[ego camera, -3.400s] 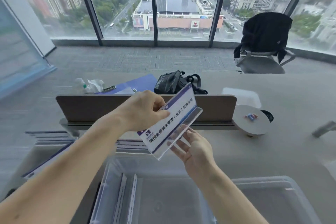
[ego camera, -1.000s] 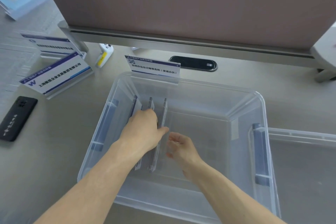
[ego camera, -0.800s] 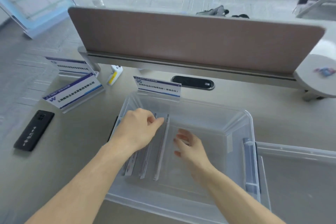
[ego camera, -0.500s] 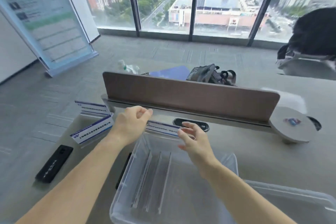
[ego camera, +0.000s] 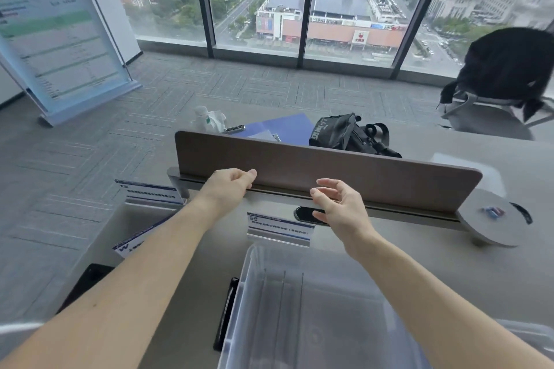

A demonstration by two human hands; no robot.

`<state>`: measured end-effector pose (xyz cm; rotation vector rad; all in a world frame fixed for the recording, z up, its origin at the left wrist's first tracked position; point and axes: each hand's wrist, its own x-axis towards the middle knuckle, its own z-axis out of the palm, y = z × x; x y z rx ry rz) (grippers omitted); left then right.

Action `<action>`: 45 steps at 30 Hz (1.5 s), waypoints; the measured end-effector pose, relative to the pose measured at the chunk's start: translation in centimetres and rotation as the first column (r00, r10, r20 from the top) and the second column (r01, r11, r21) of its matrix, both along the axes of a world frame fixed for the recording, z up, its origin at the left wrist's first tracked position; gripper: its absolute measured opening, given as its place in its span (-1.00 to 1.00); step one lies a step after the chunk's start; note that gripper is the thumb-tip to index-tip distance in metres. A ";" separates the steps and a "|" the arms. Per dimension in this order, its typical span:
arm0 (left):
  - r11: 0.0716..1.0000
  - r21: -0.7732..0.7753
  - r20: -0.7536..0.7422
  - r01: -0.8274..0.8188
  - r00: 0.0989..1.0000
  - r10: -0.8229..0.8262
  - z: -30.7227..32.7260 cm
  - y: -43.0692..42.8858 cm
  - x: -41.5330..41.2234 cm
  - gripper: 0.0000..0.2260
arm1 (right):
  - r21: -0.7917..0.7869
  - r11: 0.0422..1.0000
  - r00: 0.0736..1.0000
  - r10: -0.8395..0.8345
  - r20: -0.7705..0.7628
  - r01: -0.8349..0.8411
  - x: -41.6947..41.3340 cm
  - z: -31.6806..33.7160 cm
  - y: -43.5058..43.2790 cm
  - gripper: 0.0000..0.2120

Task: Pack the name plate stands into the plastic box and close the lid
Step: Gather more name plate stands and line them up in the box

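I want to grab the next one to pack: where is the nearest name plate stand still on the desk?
In the head view, the name plate stand stands upright on the desk just beyond the plastic box's far rim, below the right hand and beside the black cable port.

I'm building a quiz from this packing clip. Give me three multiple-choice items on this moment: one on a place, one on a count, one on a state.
1. Where does the nearest name plate stand still on the desk sit?
A. just beyond the plastic box
B. on the chair
C. inside the bag

2. How many stands are upright in the plastic box?
A. none
B. three
C. seven

3. What are the hands holding?
A. a phone
B. the lid
C. nothing

Answers:
1. A, it stands past the box's far rim.
2. B, three thin edges show inside.
3. C, the left hand and right hand are both open and empty.
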<state>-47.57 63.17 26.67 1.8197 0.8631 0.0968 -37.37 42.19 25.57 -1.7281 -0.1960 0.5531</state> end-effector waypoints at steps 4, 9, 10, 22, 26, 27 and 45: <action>0.999 -0.014 -0.109 0.035 0.993 -0.036 -6.5 2.2 0.9 -0.66 | -0.098 0.995 1.000 -0.021 0.006 0.022 2.3 -4.8 2.3 -0.67; 0.992 -0.117 -0.228 -0.054 0.973 0.026 -13.5 4.1 3.0 -0.63 | -0.361 0.933 0.998 0.036 0.058 -0.013 5.0 -12.6 2.3 -0.57; 0.993 -0.102 -0.257 -0.054 0.966 0.026 -14.8 4.5 3.4 -0.55 | -0.413 0.910 0.996 0.064 0.064 -0.032 5.4 -13.8 1.9 -0.57; 0.822 0.437 -0.220 0.365 0.929 -0.296 -24.3 5.6 6.6 -0.86 | -0.735 0.637 0.826 0.528 0.197 -0.232 9.3 -21.4 3.6 -0.82; 0.706 0.528 -0.294 0.472 0.881 -0.370 -23.4 5.9 6.6 -0.94 | -0.724 0.672 0.785 0.530 0.321 -0.157 9.1 -20.7 3.3 -0.91; 0.680 0.544 -0.313 0.492 0.871 -0.379 -22.7 5.9 6.5 -0.94 | -0.715 0.684 0.773 0.529 0.351 -0.144 8.9 -20.2 3.1 -0.91; 0.583 0.693 0.017 0.424 0.799 -0.601 6.0 -5.7 3.5 -0.81 | -0.191 0.963 0.815 -0.048 0.577 0.192 -0.4 4.7 -7.0 -0.34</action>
